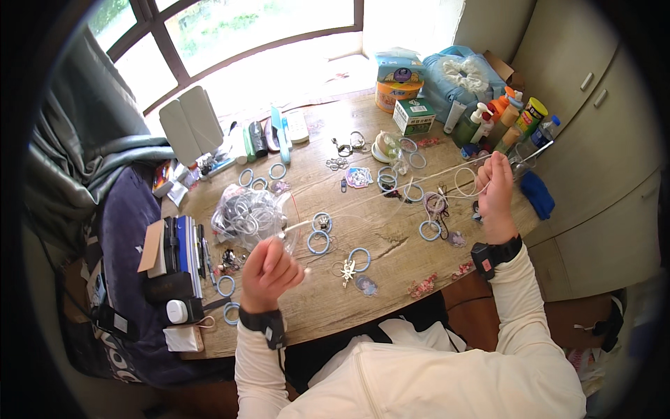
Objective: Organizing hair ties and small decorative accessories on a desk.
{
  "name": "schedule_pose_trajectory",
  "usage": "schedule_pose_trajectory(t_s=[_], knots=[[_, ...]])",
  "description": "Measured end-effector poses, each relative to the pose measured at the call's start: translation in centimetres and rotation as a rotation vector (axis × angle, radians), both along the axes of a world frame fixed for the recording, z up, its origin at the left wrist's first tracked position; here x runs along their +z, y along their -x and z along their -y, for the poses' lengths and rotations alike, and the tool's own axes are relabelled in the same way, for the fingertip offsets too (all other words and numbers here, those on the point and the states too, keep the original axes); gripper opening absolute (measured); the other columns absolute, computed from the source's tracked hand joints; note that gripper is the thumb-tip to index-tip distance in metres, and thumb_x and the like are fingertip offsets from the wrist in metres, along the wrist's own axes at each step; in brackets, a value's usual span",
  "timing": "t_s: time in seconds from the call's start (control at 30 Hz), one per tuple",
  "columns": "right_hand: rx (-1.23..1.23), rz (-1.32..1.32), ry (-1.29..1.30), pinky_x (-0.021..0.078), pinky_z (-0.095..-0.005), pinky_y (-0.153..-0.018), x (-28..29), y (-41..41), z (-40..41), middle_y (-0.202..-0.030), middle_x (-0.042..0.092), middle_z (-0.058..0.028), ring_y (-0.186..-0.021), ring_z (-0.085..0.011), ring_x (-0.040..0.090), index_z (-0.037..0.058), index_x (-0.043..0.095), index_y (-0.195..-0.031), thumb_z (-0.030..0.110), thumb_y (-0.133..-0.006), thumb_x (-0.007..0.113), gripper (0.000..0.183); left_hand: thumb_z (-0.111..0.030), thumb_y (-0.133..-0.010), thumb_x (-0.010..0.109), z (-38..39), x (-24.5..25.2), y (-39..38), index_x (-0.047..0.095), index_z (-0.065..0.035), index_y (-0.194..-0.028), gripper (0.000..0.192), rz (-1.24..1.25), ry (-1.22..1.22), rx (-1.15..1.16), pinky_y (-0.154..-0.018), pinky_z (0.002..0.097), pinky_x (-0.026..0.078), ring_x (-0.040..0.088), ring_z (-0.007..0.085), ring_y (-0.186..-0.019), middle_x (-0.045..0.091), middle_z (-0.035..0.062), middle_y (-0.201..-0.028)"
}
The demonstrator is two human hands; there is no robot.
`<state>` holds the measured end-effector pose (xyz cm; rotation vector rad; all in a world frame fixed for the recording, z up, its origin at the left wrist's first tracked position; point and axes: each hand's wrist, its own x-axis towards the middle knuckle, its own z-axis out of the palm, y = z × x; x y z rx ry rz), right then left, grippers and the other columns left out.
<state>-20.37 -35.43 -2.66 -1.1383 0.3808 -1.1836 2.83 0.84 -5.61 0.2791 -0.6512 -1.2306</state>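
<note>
My left hand [272, 272] is closed around one end of a pale, thin cord [297, 227], over the left part of the table. Farther right and higher in view, my right hand [495, 186] pinches the same cord or another like it. Pale strands run between the two hands above the table, and a loop hangs beside the right one. Under the strands lie light-blue rings [318, 243], some overlapping. A clear plastic bag [248, 212] of coiled tubing or cord sits just beyond my left hand. Near the front lie a gold-coloured key charm [347, 272] and a clear printed charm [367, 286].
Pump bottles [467, 125], a green box [414, 116] and a blue bag [453, 78] crowd the back right. Notebooks [183, 251] and a white earbud case [177, 311] line the left edge. A folding mirror or stand [191, 123] rises at the back left.
</note>
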Motion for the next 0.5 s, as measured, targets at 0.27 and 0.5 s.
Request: schedule_pose_trajectory(t_s=[0.27,0.5], knots=[[0.08,-0.157,0.263,0.022,-0.0178,-0.045,0.0,-3.5,0.0,-0.062,0.036,0.0076,-0.052,-0.0002,0.03,0.0095,0.046,-0.088,0.02,-0.097,0.053,0.016,-0.024,-0.098,0.046,-11.4,3.2,0.7,0.06,0.0012,-0.07,0.04,0.374,-0.169,0.2,-0.048,0.0312,0.044,0.054,0.0199,-0.05,0.06,0.0132,-0.065],[-0.014,-0.446,0.513,0.0352,-0.0212,-0.053,-0.6,-9.4,0.0,-0.065,0.047,0.0033,-0.062,-0.0026,0.042,0.0043,0.051,-0.083,0.018,-0.093,0.058,0.018,-0.017,-0.096,0.045,-13.9,7.6,2.2,0.069,0.006,-0.089,0.034,1.076,-0.155,0.198,-0.072,0.0348,0.052,0.065,0.0292,-0.08,0.064,0.0177,-0.095]])
